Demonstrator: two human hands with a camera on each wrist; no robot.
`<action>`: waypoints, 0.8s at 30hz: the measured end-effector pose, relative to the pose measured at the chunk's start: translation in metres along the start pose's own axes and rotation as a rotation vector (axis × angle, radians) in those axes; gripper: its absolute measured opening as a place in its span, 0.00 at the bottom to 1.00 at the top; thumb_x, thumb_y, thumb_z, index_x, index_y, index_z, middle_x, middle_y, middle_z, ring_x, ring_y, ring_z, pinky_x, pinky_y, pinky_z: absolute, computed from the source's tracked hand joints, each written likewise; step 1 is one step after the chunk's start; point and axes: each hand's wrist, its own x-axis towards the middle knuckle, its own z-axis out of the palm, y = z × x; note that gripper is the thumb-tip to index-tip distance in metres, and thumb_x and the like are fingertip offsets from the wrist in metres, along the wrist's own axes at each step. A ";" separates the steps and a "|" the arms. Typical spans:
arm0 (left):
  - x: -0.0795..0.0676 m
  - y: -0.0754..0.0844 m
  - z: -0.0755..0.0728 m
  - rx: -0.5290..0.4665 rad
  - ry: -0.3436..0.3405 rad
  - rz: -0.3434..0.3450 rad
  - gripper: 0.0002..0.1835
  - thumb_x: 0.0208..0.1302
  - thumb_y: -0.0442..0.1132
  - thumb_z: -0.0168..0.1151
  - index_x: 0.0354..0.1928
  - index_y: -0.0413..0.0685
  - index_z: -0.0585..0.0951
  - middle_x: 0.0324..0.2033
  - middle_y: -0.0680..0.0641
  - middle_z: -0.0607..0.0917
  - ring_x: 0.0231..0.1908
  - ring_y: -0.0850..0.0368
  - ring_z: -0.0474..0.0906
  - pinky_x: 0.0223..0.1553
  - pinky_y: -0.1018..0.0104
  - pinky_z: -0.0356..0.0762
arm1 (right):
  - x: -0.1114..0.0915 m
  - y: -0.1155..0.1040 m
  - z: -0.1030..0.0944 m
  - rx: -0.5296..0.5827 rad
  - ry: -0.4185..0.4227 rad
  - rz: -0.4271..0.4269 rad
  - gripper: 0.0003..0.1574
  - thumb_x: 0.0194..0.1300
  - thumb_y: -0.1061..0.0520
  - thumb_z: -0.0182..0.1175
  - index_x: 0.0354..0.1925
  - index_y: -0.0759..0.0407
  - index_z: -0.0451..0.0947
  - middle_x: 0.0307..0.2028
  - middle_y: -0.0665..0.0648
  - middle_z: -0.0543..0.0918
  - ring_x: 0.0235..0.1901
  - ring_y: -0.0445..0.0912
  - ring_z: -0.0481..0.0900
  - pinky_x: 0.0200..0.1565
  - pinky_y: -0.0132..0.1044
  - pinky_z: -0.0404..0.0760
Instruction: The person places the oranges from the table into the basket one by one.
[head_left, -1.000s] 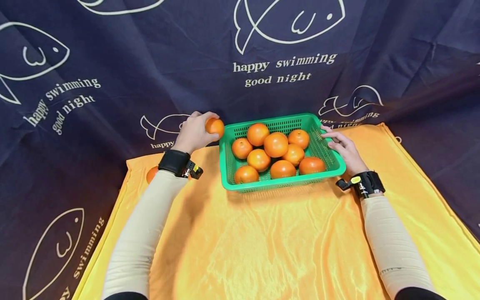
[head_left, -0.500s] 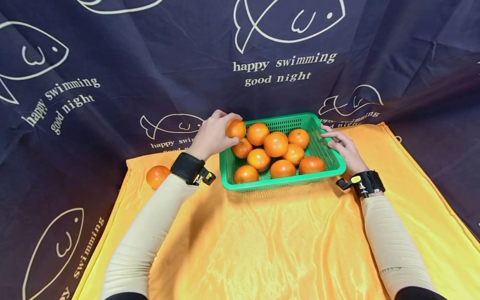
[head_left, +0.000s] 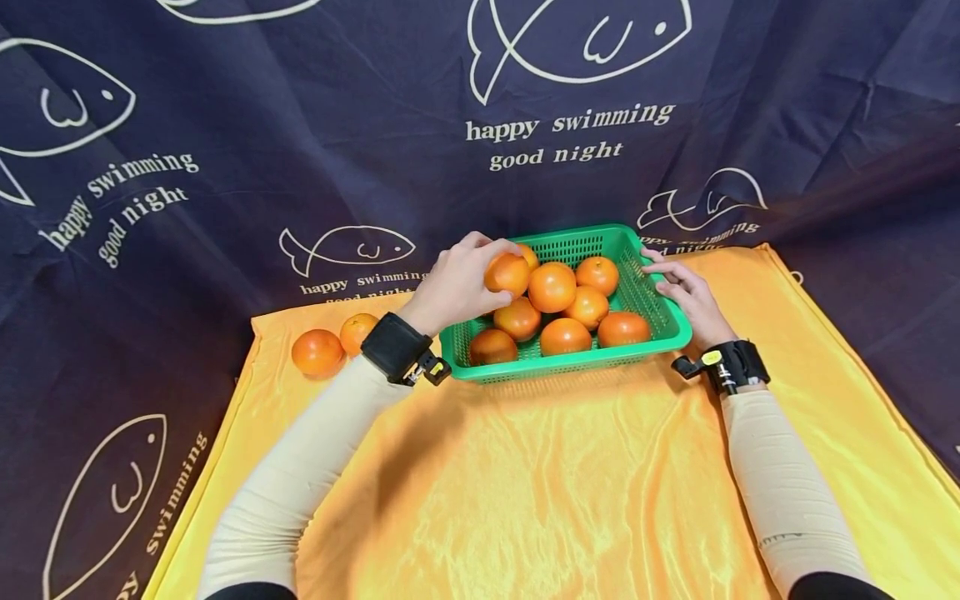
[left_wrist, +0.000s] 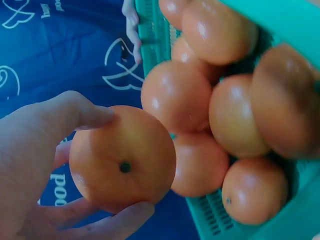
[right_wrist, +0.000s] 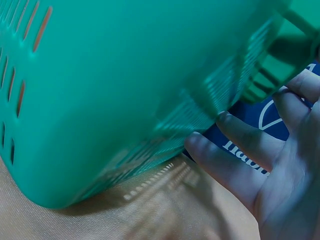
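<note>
My left hand (head_left: 463, 282) grips an orange (head_left: 507, 274) between thumb and fingers, above the left part of a green plastic basket (head_left: 558, 367). In the left wrist view the held orange (left_wrist: 122, 162) shows its stem end, with the thumb on one side and fingers on the other. Several more oranges (head_left: 552, 287) lie in the basket, some partly hidden behind the left hand. My right hand (head_left: 693, 302) touches the basket's right side. In the right wrist view, its fairly straight fingers (right_wrist: 230, 165) rest their tips against the slotted outer wall (right_wrist: 185, 117).
Two oranges, one at the far left (head_left: 318, 353) and one partly behind the left wrist (head_left: 357, 334), lie on the yellow satin cloth (head_left: 525, 483). Dark blue fabric (head_left: 360, 125) with white fish prints rises directly behind the basket.
My left hand has carried its orange rightward, from beside the basket's left rim to over the fruit inside. Two oranges on the cloth have come into sight. The right hand stays put.
</note>
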 end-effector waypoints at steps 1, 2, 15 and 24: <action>0.000 0.002 0.002 -0.010 -0.004 0.010 0.28 0.51 0.49 0.69 0.58 0.63 0.79 0.50 0.45 0.81 0.47 0.48 0.77 0.48 0.45 0.78 | 0.000 0.000 0.000 0.004 0.000 -0.002 0.23 0.77 0.62 0.47 0.64 0.72 0.70 0.76 0.57 0.63 0.77 0.43 0.53 0.54 0.25 0.69; 0.001 0.003 0.003 -0.018 -0.009 0.019 0.28 0.51 0.49 0.69 0.58 0.63 0.79 0.50 0.46 0.81 0.48 0.49 0.76 0.48 0.46 0.78 | 0.000 0.000 0.000 0.006 0.001 -0.004 0.23 0.77 0.62 0.47 0.64 0.72 0.70 0.76 0.57 0.63 0.77 0.43 0.54 0.54 0.25 0.69; -0.001 0.016 0.024 -0.056 -0.145 0.051 0.26 0.51 0.51 0.68 0.56 0.62 0.81 0.55 0.50 0.84 0.55 0.51 0.74 0.47 0.49 0.78 | 0.003 0.001 0.000 0.022 -0.006 -0.022 0.23 0.76 0.62 0.48 0.63 0.73 0.70 0.76 0.56 0.64 0.77 0.43 0.54 0.53 0.26 0.70; -0.006 0.023 0.031 0.019 -0.262 0.083 0.25 0.53 0.52 0.66 0.56 0.62 0.80 0.47 0.51 0.87 0.51 0.51 0.76 0.56 0.50 0.70 | 0.002 0.001 0.000 0.023 -0.006 -0.015 0.23 0.76 0.62 0.48 0.64 0.73 0.70 0.76 0.57 0.63 0.77 0.43 0.54 0.53 0.26 0.70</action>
